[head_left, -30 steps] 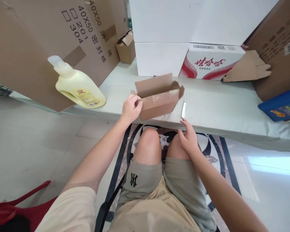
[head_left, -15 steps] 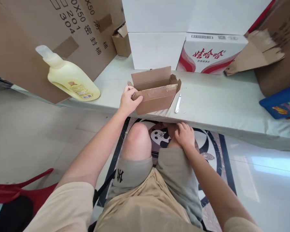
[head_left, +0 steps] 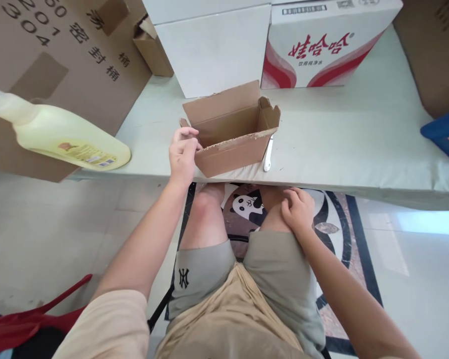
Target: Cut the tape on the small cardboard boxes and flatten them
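A small brown cardboard box (head_left: 230,154) stands on the cloth-covered table with its top open and its flaps up. My left hand (head_left: 183,151) grips the box's left end, fingers pinched about the edge and end flap; the fingertips are partly hidden. My right hand (head_left: 299,208) rests on my right knee with fingers loosely spread and slightly bent, holding nothing. Just right of the box lies a slim white knife (head_left: 268,157), its upper end partly covered by the box's corner.
A yellow pump bottle (head_left: 73,137) stands at the left before a large printed carton (head_left: 82,75). White cartons, one a red-printed box (head_left: 322,50), stack behind. A blue container (head_left: 447,132) is far right. The table's front edge (head_left: 322,194) runs above my knees.
The view has shifted closer to the table. My left hand has changed its hold at the box's left end, and the box has turned slightly. My right hand stays on the knee.
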A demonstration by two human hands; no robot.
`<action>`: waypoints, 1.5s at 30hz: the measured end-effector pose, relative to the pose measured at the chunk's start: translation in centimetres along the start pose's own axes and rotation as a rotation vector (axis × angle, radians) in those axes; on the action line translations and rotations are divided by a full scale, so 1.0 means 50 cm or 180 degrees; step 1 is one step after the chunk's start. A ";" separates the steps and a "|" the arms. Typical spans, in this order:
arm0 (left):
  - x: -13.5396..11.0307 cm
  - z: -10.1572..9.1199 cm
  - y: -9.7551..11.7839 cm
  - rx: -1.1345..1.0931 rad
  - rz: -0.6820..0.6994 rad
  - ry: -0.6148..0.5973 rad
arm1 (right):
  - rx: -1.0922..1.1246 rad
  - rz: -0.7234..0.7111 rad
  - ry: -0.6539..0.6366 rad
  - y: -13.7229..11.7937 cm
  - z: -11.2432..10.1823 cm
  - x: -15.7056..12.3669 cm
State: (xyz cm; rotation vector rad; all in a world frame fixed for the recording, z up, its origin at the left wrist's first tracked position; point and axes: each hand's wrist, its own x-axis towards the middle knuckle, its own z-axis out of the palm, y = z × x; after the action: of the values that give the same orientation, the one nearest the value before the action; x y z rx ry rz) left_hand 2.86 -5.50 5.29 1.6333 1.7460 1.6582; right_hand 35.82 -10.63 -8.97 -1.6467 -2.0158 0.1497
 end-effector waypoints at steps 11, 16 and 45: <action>-0.054 -0.047 0.014 0.0133 0.0373 -0.0205 | 0.0684 0.0056 0.0319 0.034 -0.022 0.001; -0.065 -0.066 0.027 0.0330 0.0392 -0.0435 | 0.2014 -0.0480 0.0750 -0.075 -0.074 0.091; 0.090 0.038 0.033 0.1809 0.0439 -0.1966 | 0.1537 -0.0246 -0.0029 -0.126 0.011 0.165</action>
State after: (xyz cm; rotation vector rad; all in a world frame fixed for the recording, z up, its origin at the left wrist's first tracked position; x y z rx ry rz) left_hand 3.62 -1.32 8.20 2.2247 1.8618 0.5704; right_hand 29.05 -4.33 -4.21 -1.2625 -1.8581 0.5682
